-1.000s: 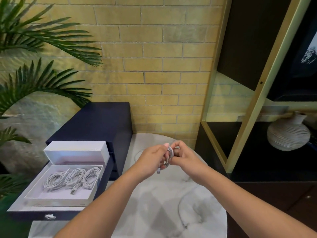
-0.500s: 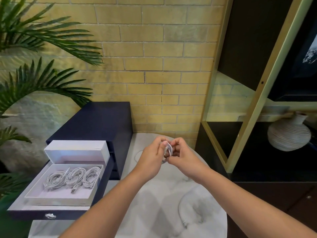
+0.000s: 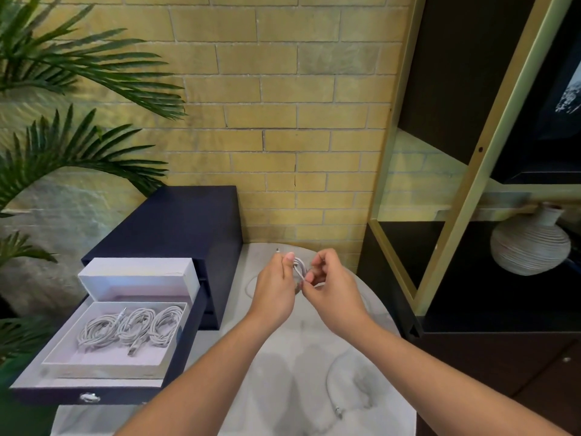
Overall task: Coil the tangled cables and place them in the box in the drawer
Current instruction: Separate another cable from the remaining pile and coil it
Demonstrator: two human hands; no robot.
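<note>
Left hand (image 3: 273, 291) grips the white cable coil (image 3: 298, 266); right hand (image 3: 333, 291) pinches a strand (its plug end now pokes up above the left hand, unlike before).

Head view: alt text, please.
A person's left hand grips a small white cable coil over a marble table while the right hand pinches its strand. To the left, an open navy drawer holds a white box with three coiled cables.

Single head-worn view (wide-angle), facing forward and down, close over marble table (image 3: 283, 372), brick wall (image 3: 283, 89) straight ahead
</note>
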